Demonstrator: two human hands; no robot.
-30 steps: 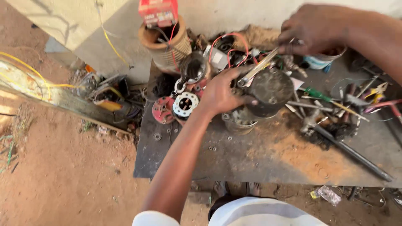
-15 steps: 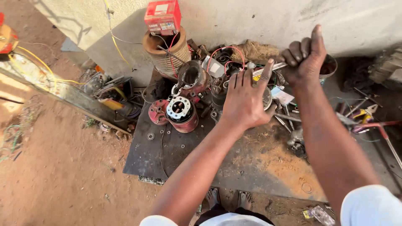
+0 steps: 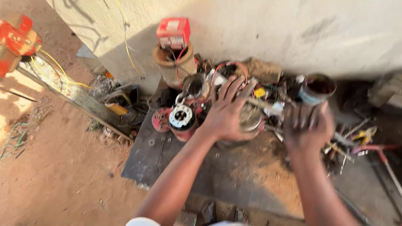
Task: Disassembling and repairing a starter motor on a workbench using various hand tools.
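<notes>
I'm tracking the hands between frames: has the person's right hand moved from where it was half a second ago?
Yes. The right hand has dropped from a raised fist level with the round grey metal motor part to lower right of it, fingers spread.

A single head-worn camera looks steeply down from close above the dark metal worktop, facing the pale wall, with bare dirt ground at left
</notes>
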